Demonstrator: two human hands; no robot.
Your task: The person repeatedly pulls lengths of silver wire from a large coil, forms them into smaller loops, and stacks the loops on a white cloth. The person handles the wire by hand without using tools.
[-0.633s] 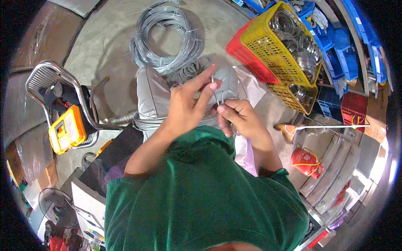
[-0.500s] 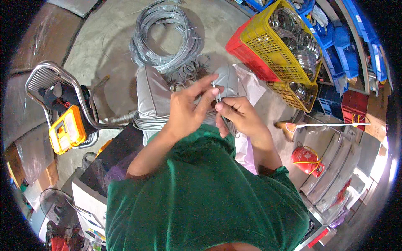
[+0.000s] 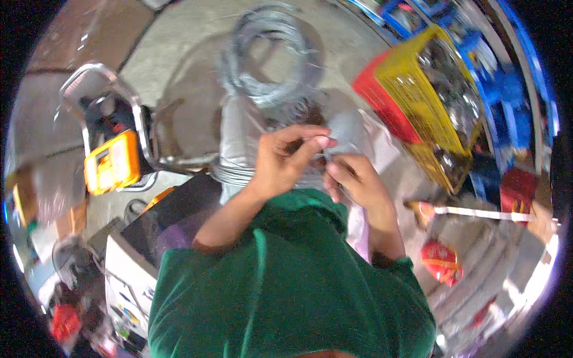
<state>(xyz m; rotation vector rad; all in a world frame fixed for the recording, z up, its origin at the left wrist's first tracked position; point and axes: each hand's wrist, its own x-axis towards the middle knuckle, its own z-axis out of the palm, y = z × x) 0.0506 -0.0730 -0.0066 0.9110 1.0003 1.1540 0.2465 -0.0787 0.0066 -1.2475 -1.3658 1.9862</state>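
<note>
Above my lap my two hands almost meet. Thumb and index finger of my left hand (image 3: 286, 158) are pinched on a thin grey wire piece (image 3: 326, 153), blurred and mostly hidden by the fingers. My right hand (image 3: 353, 178) is closed around the wire's lower end, its fingers curled. Just past my hands, a pile of small bent wire pieces (image 3: 301, 110) lies between my grey-clad knees. A large wire coil (image 3: 265, 95) rests on the floor beyond. More loops of wire (image 3: 236, 174) lie across my lap at the left.
To the right, a yellow crate (image 3: 412, 86) of shiny coiled metal tilts beside a red crate (image 3: 382, 89), with blue bins (image 3: 519, 125) behind. A metal chair (image 3: 143, 128) holding an orange case (image 3: 112, 162) stands left. A broom (image 3: 477, 212) and red canister (image 3: 441, 262) are at lower right.
The whole view has shifted, with the surroundings sliding rightward and blurring. My hands stay close together, and the left fingers have closed in more on the wire.
</note>
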